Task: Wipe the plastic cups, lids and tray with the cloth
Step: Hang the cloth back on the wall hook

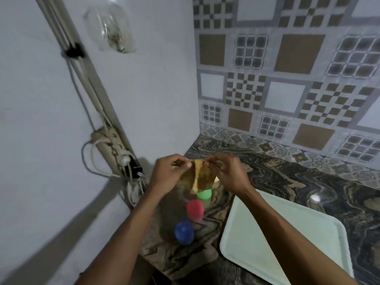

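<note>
We are pinching the cloth (197, 177) by its top edge with the left hand (168, 173) and right hand (228, 171), spreading it open above the cups (195, 210) for wiping.

Yellowish cloth (198, 177) hangs spread over the green cup (204, 195), with the red cup (195, 209) and blue cup (184, 232) lined up nearer, pale tray (277, 233) to their right.

The one camera rides on my head, facing forward and down along my forearms into a corner. It sits close: my left hand (168, 174) and right hand (228, 172) meet just below the frame's centre. The surface (287, 177) fills the lower right, a plain wall (41, 120) the left, a tiled wall (287, 68) the upper right; the wide lens bends straight lines.
</note>
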